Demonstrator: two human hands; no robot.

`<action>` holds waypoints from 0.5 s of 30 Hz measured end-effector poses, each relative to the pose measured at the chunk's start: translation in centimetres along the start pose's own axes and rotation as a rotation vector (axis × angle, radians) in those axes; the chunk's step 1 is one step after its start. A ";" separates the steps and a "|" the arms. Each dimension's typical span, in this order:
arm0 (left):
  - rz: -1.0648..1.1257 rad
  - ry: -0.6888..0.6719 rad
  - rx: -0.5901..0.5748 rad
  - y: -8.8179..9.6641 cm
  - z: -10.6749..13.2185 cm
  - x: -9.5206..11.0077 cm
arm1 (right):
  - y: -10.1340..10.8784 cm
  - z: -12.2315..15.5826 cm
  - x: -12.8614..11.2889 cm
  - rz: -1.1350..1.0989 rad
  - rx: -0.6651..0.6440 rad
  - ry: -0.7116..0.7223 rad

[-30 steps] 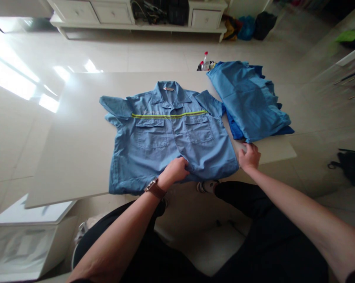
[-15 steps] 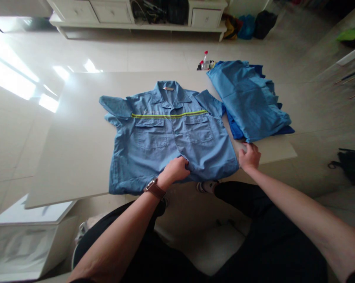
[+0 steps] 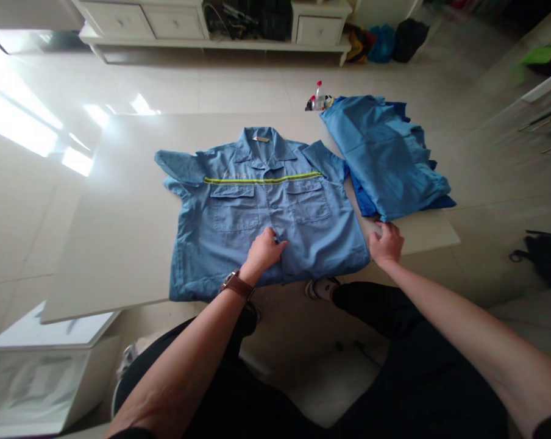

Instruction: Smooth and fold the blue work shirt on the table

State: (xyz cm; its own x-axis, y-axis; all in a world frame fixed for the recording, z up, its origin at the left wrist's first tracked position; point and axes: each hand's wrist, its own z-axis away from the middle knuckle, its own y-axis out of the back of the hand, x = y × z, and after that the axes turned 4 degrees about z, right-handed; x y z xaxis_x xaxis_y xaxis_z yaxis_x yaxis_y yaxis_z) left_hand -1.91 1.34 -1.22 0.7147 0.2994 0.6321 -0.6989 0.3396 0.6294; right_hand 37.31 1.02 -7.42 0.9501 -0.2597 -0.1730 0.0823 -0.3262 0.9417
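A light blue short-sleeved work shirt (image 3: 239, 244) lies front up on the table, its collar away from me. A yellow-green stripe crosses its chest above two flap pockets. My left hand (image 3: 265, 251), with a watch on the wrist, is closed in a pinch at the shirt's front opening, below the pockets. Beside the shirt's lower right corner, my right hand (image 3: 386, 242) rests at the table's near edge with curled fingers. What is under those fingers is hidden. Just beyond that hand is a pile of blue clothes (image 3: 385, 158).
The pale table (image 3: 120, 244) extends left of the shirt. Bottles with red caps (image 3: 320, 94) show behind its far edge. A white box (image 3: 42, 378) stands at lower left, and a white cabinet (image 3: 175, 24) is across the floor.
My left hand has moved slightly up and left along the shirt's front, away from the hem. My right hand, the shirt and the pile look almost unchanged.
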 end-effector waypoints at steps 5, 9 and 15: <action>0.067 -0.023 -0.012 -0.4 -0.8 -0.4 | 0.0 0.0 -0.1 0.009 -0.005 -0.003; 0.083 -0.028 -0.038 -0.3 -1.1 -0.5 | 0.1 0.0 -0.1 0.011 -0.001 -0.001; 0.015 -0.026 -0.132 -0.1 -0.5 -0.1 | 0.2 0.0 -0.2 0.014 -0.008 -0.004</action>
State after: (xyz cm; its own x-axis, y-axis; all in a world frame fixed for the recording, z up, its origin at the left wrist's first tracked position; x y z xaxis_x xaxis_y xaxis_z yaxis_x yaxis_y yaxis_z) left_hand -1.94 1.74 -1.57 0.7021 0.2826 0.6536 -0.6987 0.4504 0.5558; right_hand 37.12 1.00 -7.23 0.9498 -0.2681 -0.1610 0.0713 -0.3157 0.9462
